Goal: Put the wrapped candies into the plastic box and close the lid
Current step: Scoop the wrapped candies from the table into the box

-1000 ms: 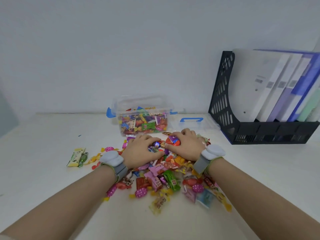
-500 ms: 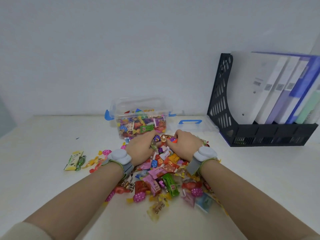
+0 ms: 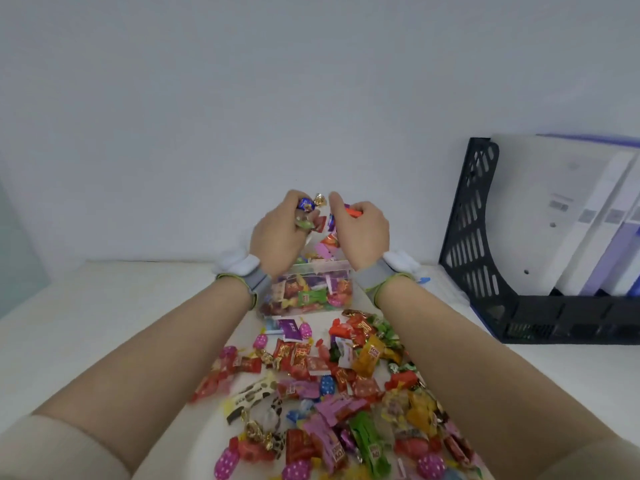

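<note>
A clear plastic box (image 3: 308, 276) partly filled with wrapped candies stands at the back of the white table. Both hands are raised above it, cupped together around a handful of candies (image 3: 320, 216). My left hand (image 3: 277, 233) grips blue, gold and green pieces. My right hand (image 3: 360, 233) grips orange and purple ones. A few candies are dropping between the hands toward the box. A big pile of loose wrapped candies (image 3: 332, 393) lies on the table in front of the box, between my forearms. The lid is hidden behind my right wrist.
A black file rack (image 3: 485, 237) with white and purple folders stands at the right. The white table (image 3: 104, 306) runs back to a pale wall. A grey band is on each wrist.
Both hands have lifted off the pile with a scoop of candies and risen above the box. The view has tilted, bringing the pile closer.
</note>
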